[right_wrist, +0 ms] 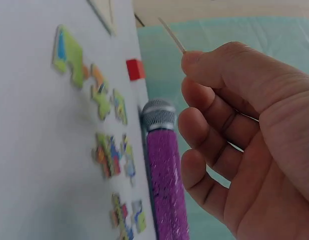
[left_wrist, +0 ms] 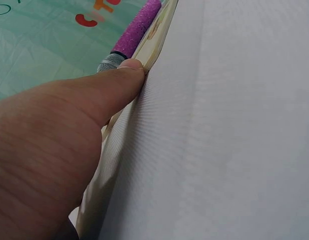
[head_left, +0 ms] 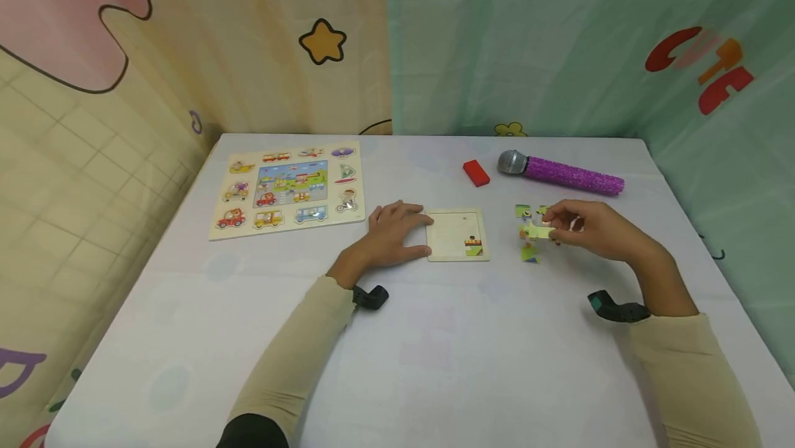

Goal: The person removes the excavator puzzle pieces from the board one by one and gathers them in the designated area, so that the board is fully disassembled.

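Observation:
My left hand lies at the left side of a small wooden puzzle tray, its fingers spread and its thumb straight along the edge. One corner puzzle piece sits at the tray's lower right. Right of the tray, my right hand pinches a thin puzzle piece between thumb and index finger, seen edge-on in the right wrist view. The other fingers curl loosely below. Loose puzzle pieces lie on the table under this hand, partly covered by it in the head view.
Beyond the loose pieces lies a purple glittery microphone, with a red block left of its head. A larger vehicle puzzle board lies at the back left. The white table ends at printed curtains behind.

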### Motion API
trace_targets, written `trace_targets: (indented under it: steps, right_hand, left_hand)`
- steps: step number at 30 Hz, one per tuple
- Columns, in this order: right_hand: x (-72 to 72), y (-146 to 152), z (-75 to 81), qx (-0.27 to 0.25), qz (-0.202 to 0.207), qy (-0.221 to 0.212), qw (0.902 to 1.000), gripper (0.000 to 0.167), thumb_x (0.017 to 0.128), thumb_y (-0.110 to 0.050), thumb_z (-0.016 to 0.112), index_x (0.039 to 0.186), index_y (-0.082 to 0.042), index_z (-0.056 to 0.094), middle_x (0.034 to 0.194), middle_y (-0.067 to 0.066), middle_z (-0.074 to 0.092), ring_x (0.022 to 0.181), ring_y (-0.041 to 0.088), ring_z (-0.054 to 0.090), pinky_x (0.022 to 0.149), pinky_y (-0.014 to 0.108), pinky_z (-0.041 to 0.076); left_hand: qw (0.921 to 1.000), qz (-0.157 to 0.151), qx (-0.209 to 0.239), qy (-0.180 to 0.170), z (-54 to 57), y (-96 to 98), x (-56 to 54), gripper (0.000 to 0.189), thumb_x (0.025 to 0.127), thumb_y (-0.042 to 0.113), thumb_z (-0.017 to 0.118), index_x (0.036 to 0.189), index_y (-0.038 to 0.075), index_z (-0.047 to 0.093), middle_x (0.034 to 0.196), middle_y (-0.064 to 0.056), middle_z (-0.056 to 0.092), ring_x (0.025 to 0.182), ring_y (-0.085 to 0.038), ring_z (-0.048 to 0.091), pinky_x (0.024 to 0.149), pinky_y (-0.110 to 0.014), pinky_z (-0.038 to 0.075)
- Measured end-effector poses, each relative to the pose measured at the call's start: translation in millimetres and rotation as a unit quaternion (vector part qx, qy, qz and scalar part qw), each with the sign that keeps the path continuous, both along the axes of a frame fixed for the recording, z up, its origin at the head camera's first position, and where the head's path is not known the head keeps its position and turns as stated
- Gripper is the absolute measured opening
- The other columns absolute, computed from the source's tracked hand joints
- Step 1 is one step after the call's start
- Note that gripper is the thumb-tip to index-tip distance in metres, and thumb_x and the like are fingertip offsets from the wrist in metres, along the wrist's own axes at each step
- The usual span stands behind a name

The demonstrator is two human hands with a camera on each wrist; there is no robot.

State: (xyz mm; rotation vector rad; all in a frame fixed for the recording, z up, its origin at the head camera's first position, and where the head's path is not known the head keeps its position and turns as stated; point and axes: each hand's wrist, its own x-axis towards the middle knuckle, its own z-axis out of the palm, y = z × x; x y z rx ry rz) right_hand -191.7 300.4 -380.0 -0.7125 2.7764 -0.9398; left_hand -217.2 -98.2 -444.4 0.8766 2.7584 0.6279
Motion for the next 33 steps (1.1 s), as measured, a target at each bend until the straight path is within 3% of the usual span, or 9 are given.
trace_targets:
  steps: [6,12,33]
  right_hand:
    - [18.2,37,-28.6,-0.015,0.004,-0.033,0.9994,0.018,0.089,0.0,0.076,0.106,-0.005,0.073,0.086,-0.003,0.064,0.078,0.009,0.057,0.067,0.022,0.048]
    - [19.3,42,-44.0,-0.042,0.012,-0.031,0.9986,0.018,0.087,0.006,0.074,0.102,-0.005,0.072,0.084,-0.003,0.062,0.074,0.011,0.055,0.062,0.023,0.047]
    - [19.3,45,-48.1,-0.028,-0.022,-0.029,0.9989,0.016,0.09,0.004,0.072,0.105,-0.001,0.073,0.085,0.001,0.06,0.073,0.011,0.051,0.061,0.022,0.044]
  left_hand:
    - [1.0,-0.004,0.002,-0.002,0.4,-0.1,1.2,0.059,0.095,0.054,0.065,0.147,0.028,0.052,0.16,-0.001,0.033,0.15,-0.034,0.014,0.114,-0.06,0.007]
    - [1.0,0.002,0.006,0.001,-0.1,-1.8,2.0,0.059,0.095,0.053,0.065,0.146,0.028,0.052,0.16,-0.001,0.034,0.15,-0.034,0.015,0.114,-0.06,0.007]
    - [1.0,0.005,0.003,0.002,-1.2,-0.1,0.9,0.059,0.095,0.054,0.064,0.147,0.029,0.052,0.16,0.0,0.033,0.15,-0.034,0.014,0.114,-0.061,0.006]
